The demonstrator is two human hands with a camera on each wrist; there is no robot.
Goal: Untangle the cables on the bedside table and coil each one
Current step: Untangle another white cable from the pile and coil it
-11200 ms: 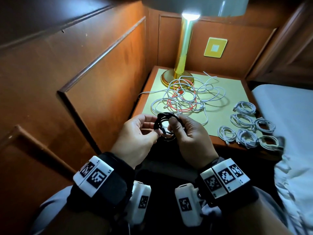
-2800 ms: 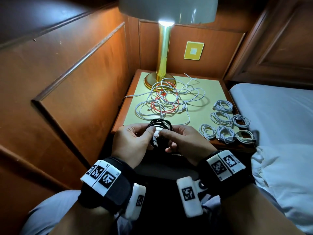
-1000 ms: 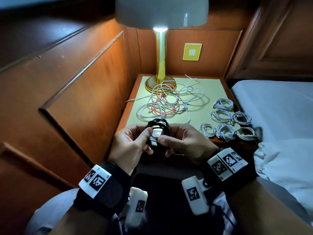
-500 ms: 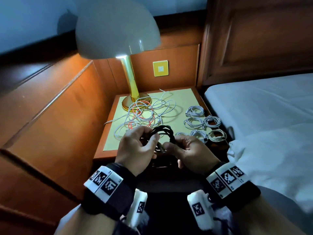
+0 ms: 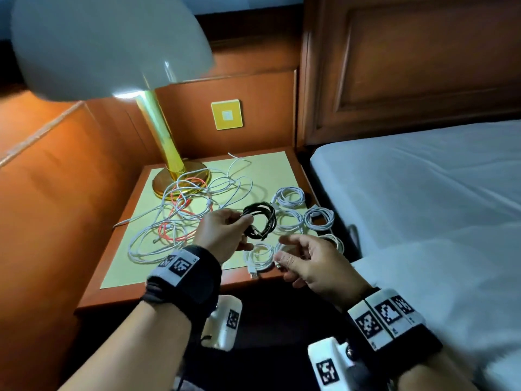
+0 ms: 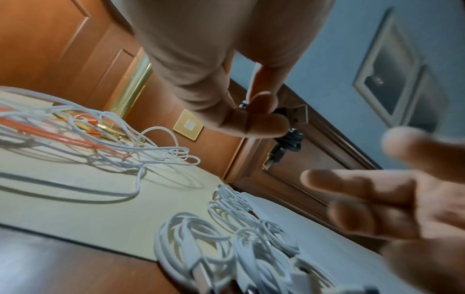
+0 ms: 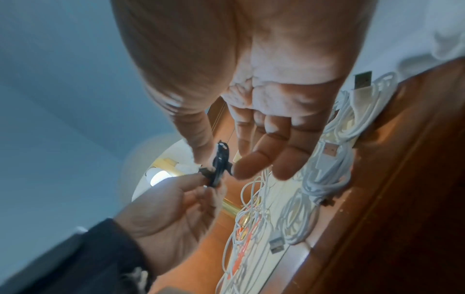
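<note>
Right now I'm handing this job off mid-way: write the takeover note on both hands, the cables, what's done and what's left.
Left hand: pinches the coiled black cable, held above the bedside table.
Right hand: open, holds nothing, beside the coil.
Done: white coils grouped on the table's right side; black cable coiled, not yet set down.
Left: put the black coil with the white coils, then separate and coil the white and orange tangle by the lamp base.

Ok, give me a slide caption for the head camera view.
Left hand holds a coiled black cable above the bedside table; right hand open beside it.
</note>
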